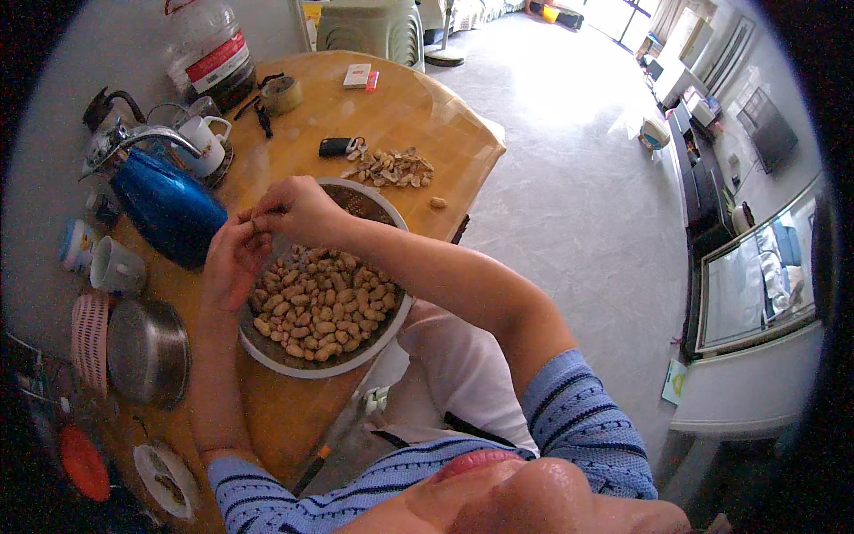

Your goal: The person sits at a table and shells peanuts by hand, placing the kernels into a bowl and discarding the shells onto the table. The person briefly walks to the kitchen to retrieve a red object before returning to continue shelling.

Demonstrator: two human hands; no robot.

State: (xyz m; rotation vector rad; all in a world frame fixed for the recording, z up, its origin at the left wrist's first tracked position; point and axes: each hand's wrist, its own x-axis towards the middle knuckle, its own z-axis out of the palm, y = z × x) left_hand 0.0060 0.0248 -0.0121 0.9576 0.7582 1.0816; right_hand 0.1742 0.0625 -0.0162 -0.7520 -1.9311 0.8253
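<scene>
My left hand and my right hand meet at the fingertips above the left rim of a round bowl. Their fingers are bent together, and whatever may be between them is too small and hidden to make out. Many unshelled peanuts fill the lower part of the bowl, which has a pale rim and a perforated inner wall. My right forearm crosses over its far right side. Beyond the bowl, a heap of empty peanut shells lies on the wooden table, with one loose peanut nearby.
Left of my hands stands a blue vacuum jug. Mugs, including a white mug, a metal pot and a pink basket line the wall side. Farther off are a key fob, a tape roll and a large plastic jar.
</scene>
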